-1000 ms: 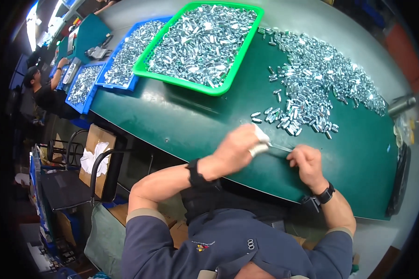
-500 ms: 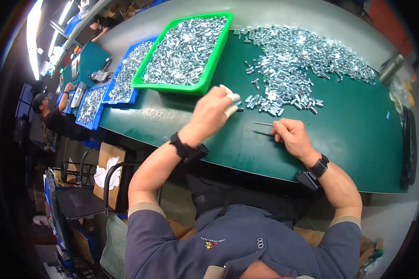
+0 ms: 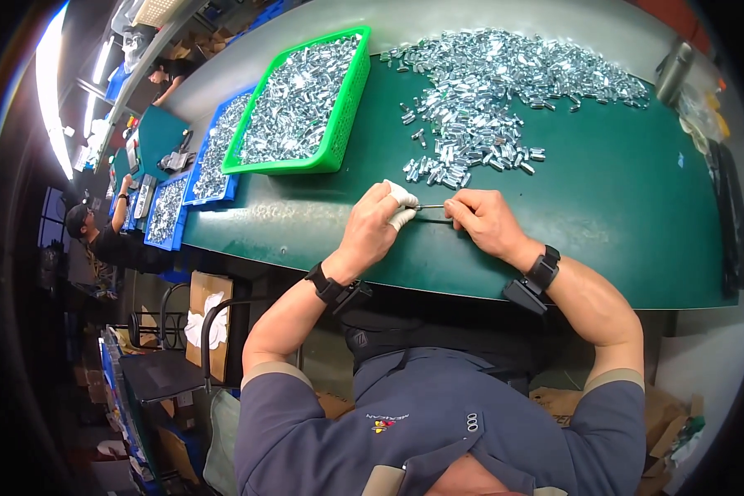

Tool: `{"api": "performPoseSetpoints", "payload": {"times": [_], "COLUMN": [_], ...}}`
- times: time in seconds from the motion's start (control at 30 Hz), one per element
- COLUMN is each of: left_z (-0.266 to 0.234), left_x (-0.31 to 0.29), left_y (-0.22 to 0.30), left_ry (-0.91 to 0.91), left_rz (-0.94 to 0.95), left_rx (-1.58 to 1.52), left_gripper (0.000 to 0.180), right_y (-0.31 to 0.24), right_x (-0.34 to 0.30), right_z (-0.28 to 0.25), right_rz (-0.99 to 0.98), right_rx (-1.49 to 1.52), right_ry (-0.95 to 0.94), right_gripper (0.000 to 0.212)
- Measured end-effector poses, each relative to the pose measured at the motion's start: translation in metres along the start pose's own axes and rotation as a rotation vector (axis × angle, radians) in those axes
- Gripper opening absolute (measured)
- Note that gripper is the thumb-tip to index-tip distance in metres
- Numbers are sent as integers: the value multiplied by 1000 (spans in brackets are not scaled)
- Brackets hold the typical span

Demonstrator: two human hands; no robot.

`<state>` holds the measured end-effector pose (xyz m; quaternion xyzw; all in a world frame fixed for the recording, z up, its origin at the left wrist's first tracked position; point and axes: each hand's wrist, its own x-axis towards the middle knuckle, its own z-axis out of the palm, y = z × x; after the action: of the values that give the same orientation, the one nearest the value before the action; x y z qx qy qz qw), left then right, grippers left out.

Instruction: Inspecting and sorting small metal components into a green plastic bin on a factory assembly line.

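Observation:
My left hand [image 3: 370, 225], with white covers on its thumb and forefinger, pinches a small metal part mostly hidden by the fingertips. Closed round a thin metal rod [image 3: 431, 206], my right hand [image 3: 489, 223] holds it level, its tip meeting the part at my left fingertips. Both hands are just above the green tabletop [image 3: 504, 269], near its front edge. Beyond them spreads a loose heap of small shiny metal cylinders [image 3: 479, 107]. A green plastic basket [image 3: 339, 132], filled with similar pieces, stands beyond my left hand.
Blue trays [image 3: 221, 197] of metal pieces stand left of the basket. A grey cylindrical bottle [image 3: 675, 73] and plastic bags [image 3: 707, 120] are at the far right. A black chair [image 3: 165, 374] stands at lower left. Another person [image 3: 107, 219] works farther left.
My left hand has moved down from beside the basket, and my right hand has moved left and up. The rod's tip, apart from the left hand before, now meets its fingertips.

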<state>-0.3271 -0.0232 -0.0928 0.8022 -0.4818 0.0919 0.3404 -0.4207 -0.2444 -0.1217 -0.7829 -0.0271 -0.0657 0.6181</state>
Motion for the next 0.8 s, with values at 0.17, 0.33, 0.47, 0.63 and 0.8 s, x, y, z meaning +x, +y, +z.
{"api": "performPoseSetpoints", "payload": {"times": [0.17,0.33,0.47,0.63,0.8], "left_z": [7,5,12,25,37], "left_x": [1,-3,-9,-24,-24], "left_y": [5,9,7,14,16], "left_ry": [0,42,7,3,51], "left_rz": [39,-31,-30,-97,-152], "left_rx": [-9,-12,-23,-161,-254], "left_gripper": [19,17,18,12,12], "right_y": [3,1,1,-2,-6], "right_x": [-2,-4,-1,-7,-5], "right_z": [3,4,1,3,6], "right_rz": [-58,-129,-98,-25,-55], "right_rx": [-24,-13,-41,-91,-159], "right_ry": [-10,17,-3,-30,-94], "right_gripper": [26,25,27,32,34]}}
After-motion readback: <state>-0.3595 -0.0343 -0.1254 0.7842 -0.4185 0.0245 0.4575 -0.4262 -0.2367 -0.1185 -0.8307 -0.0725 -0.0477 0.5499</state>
